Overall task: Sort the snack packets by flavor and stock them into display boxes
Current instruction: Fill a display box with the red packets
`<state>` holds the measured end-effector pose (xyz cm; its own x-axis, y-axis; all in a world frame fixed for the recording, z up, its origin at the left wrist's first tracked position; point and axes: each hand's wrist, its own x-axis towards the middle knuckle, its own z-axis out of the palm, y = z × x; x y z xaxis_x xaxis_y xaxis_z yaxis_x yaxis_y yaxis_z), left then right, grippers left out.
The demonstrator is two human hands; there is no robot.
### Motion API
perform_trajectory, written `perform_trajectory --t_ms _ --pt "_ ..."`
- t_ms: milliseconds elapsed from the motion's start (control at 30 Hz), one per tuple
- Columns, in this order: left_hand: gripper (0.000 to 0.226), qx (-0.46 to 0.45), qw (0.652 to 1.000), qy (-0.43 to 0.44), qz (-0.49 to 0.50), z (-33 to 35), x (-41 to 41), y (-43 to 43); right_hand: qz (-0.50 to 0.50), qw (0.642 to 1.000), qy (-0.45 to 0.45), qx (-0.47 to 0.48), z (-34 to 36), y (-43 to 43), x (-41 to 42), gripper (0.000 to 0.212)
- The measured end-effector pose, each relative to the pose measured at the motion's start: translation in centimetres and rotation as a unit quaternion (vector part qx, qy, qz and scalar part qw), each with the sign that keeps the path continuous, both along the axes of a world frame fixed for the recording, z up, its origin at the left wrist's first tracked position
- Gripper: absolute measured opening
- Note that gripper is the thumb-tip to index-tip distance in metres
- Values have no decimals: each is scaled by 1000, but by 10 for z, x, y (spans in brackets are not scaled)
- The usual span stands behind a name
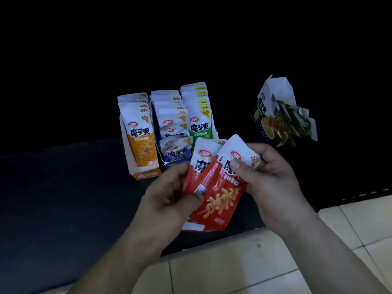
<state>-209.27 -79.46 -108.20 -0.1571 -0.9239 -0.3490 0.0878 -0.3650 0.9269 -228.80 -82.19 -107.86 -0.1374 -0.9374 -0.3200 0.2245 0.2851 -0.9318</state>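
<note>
Two bare forearms reach in over the pale tiled floor (233, 262), and the hands meet above the near edge of a dark surface (63, 198). The left hand (169, 196) grips the lower left side of a fanned bunch of red packets (214, 200), its thumb lying across their front. The right hand (273, 172) pinches the white top of the frontmost red packet, thumb on the printed face and fingers curled behind it. Just beyond the hands, three rows of packets stand upright side by side: orange packets (142, 134) in an orange display box (146, 176) on the left, blue packets (174, 128) in a blue display box (171, 165) in the middle, and green packets (199, 117) on the right. Well apart to the right, a dark green box (265, 115) sits tilted with its flaps open; its contents are too dim to tell.
</note>
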Motion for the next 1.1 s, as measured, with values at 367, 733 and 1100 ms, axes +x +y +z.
perform_trajectory --t_ms 367,733,1100 --pt "26 -24 994 -19 101 0 14 -3 -19 985 152 -80 2 -1 5 25" --pt "29 -107 964 -69 232 3 20 -5 102 896 371 -222 -7 -36 17 22" --pt "36 -52 981 -10 188 -3 8 1 9 851 502 -151 -34 -62 17 37"
